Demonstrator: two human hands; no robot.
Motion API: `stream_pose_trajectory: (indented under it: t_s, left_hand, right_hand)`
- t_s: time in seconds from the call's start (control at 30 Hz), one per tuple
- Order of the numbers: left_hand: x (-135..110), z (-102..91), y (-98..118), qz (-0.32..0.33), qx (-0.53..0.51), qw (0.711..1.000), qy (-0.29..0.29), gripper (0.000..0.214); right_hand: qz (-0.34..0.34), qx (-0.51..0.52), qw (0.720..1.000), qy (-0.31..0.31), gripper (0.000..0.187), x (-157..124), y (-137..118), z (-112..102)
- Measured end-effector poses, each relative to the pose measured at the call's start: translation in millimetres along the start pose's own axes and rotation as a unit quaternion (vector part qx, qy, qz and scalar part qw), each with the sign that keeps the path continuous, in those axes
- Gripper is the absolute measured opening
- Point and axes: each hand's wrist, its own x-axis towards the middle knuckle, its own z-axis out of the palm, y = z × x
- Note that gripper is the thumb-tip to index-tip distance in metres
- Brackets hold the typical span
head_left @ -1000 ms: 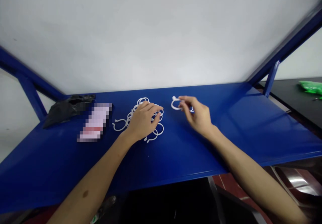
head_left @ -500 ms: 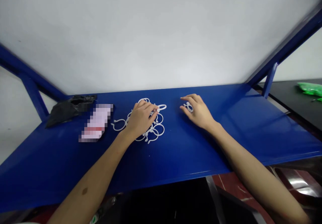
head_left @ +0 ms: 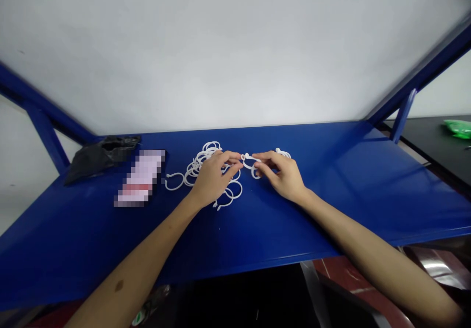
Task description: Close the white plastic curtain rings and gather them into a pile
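Observation:
A heap of white plastic rings (head_left: pixel 200 168) lies on the blue shelf (head_left: pixel 257 220), at its middle. My left hand (head_left: pixel 213 176) rests over the heap's right side, its fingers pinched on one white ring (head_left: pixel 250 160). From the other side my right hand (head_left: pixel 281 173) pinches that same ring, so both hands meet just above the shelf. Behind my right hand, another white ring (head_left: pixel 283 153) lies on the shelf.
A crumpled black bag (head_left: pixel 97 156) sits at the shelf's back left, with a pinkish-white packet (head_left: pixel 142 177) beside it. Blue frame struts rise at both sides. A dark table with something green (head_left: pixel 458 127) stands to the right.
My left hand has lifted one ring out of the heap and carried it right. My right hand has let go of its earlier ring and moved left onto the lifted ring.

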Motion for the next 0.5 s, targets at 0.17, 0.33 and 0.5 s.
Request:
stream_pose_trajectory:
  t_s: [0.17, 0.33, 0.5]
  left_hand:
    - [-1, 3.7, 0, -0.019, -0.017, 1.0, -0.002, 0.008]
    - [0, 5.5, 2, -0.011, -0.027, 0.999, 0.025, 0.008]
    - [-5, 8.2, 0, 0.028, -0.011, 0.998, 0.048, 0.018]
  right_hand:
    - [0.032, 0.034, 0.999, -0.01, 0.021, 0, 0, 3]
    - [0.042, 0.064, 0.997, -0.026, 0.02, -2, -5, 7]
    - [0.03, 0.062, 0.996, -0.056, 0.018, -7, -12, 8]
